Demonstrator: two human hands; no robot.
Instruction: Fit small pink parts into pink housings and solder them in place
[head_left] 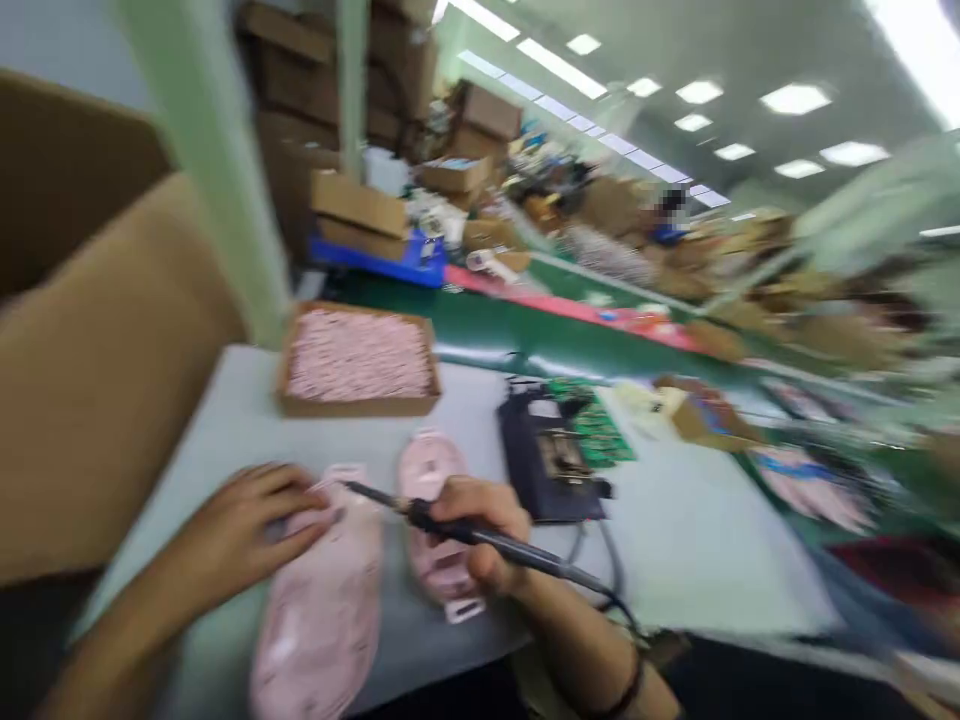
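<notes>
My right hand (484, 525) is closed around a soldering iron (487, 540) with a dark handle and a trailing cable. Its tip points left and meets, or nearly meets, the upper end of a long pink plastic shell (322, 610); blur hides whether they touch. At that same end, my left hand (262, 520) grips the shell with bent fingers and thumb. The shell lies on the table, small dark spots along its edge. Partly behind my right hand lies a second pink plastic shell (431, 465), with a slotted tab at its near end.
A cardboard box (360, 408) of small pink parts stands at the back of the white table (697, 540). Right of it are a dark boxy unit (525, 460) and green circuit boards (600, 430). A green conveyor (472, 330) runs behind. Large cardboard (112, 380) borders the left.
</notes>
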